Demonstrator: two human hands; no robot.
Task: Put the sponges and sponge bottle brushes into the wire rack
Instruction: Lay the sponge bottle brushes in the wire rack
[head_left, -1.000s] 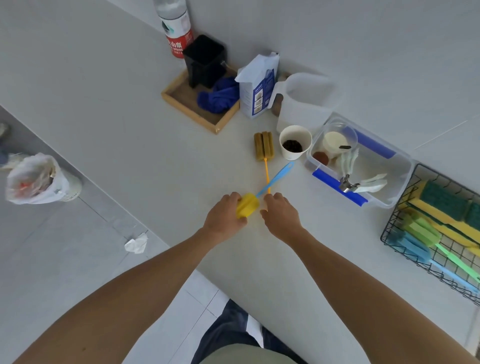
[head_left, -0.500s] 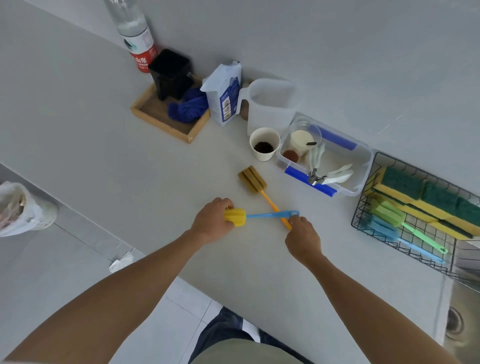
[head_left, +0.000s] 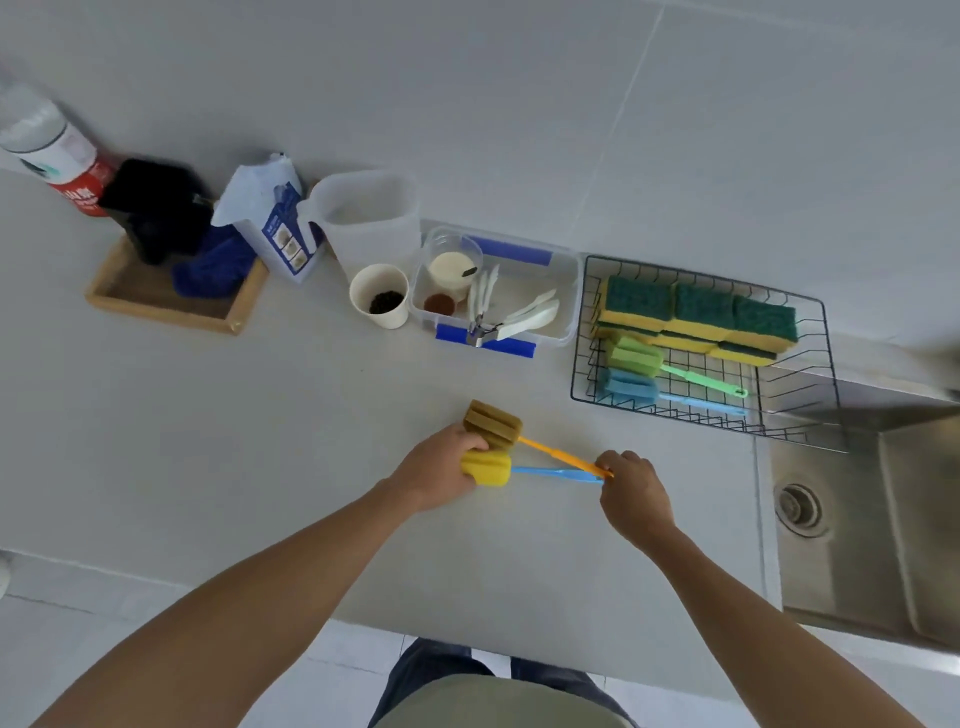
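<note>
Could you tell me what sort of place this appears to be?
Most likely a kitchen counter: a stainless steel sink set into the pale worktop, a black wire rack holding sponges, and a clear plastic measuring jug.

Four sponge bottle brushes (head_left: 635, 360) (head_left: 627, 387) (head_left: 492, 423) (head_left: 487, 467), several stacked sponges (head_left: 698, 314), one wire rack (head_left: 826, 332).

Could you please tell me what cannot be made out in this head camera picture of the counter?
- Water bottle: top cut off by the left edge, label blurred.
- Sink: far side cut off by the right edge.
- Handle ends of the two loose bottle brushes: hidden inside the right hand.
- Carton: print too small to read.
- Dark object at the right edge: blurred, cut off.
</note>
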